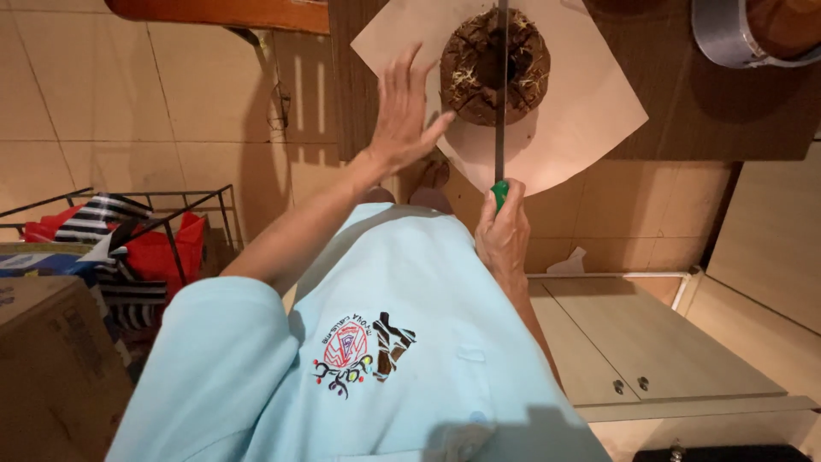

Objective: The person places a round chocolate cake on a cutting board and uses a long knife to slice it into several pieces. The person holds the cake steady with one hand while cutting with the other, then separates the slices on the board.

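Rough, crumbly brown ring cake (494, 67) is sitting on matt beige paper (581, 111); the long metal knife blade (500, 128) is gleaming above its glossy green plastic handle (499, 193).

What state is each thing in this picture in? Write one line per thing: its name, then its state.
Cake: ring-shaped, whole, on the paper, knife across its middle.
Knife: blade laid over the cake, green handle gripped.
Right hand: closed on the knife handle.
Left hand: open, fingers spread, beside the cake, holding nothing.
Paper: flat under the cake.
Cabinet doors: shut.

Beige tiled floor (128, 94); dark wooden table (727, 103), pale cabinet (650, 342) with two knobs, black wire rack (184, 227), cardboard box (51, 376)
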